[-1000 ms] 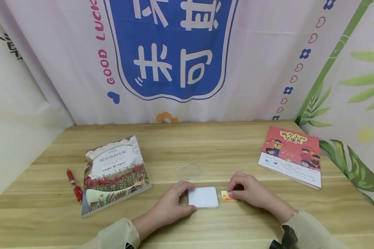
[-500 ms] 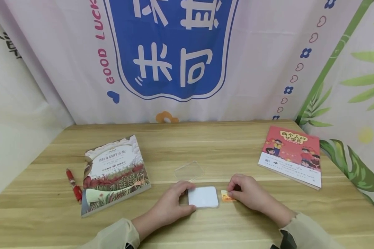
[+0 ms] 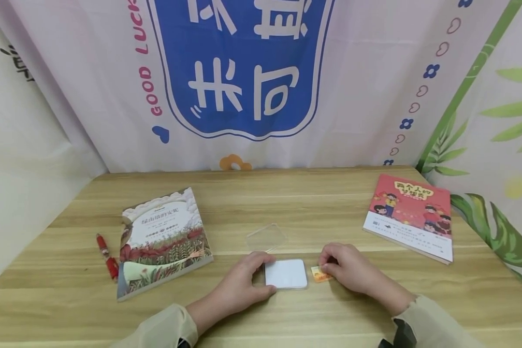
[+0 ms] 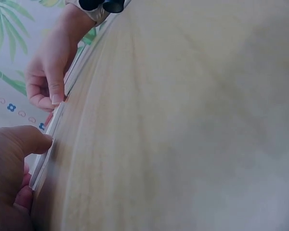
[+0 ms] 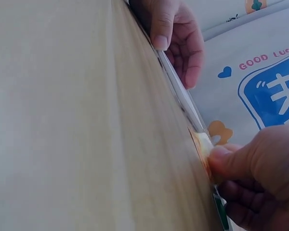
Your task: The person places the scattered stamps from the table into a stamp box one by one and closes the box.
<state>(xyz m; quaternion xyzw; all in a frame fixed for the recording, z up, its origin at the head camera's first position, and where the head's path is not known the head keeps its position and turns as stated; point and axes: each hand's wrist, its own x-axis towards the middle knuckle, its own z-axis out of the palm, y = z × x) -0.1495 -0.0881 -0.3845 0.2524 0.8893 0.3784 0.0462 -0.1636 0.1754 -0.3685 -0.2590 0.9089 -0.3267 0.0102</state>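
Leftmost on the pale wood-grain tabletop [image 3: 313,198], I list one slim red pen [image 3: 107,256], lying beside a paperback book with a white-and-floral cover [image 3: 163,241]. Next, the left hand [image 3: 240,282]: thumb and finger grip opposite edges of a flat white rectangular piece with rounded corners and a clear edge [image 3: 286,274]. Just beyond it lies a clear, thin plastic plate [image 3: 267,238]. Just right of the white piece, apart from it, is a small orange-and-yellow printed card [image 3: 320,274], partly covered by the right hand [image 3: 350,268], whose thumb and fingers pinch it. Rightmost: a red-and-white illustrated book [image 3: 410,217], well apart. For handling the card, I would judge best a light pinch that avoids creasing it, its edges kept square, while the left hand steadies the white piece by its rim.
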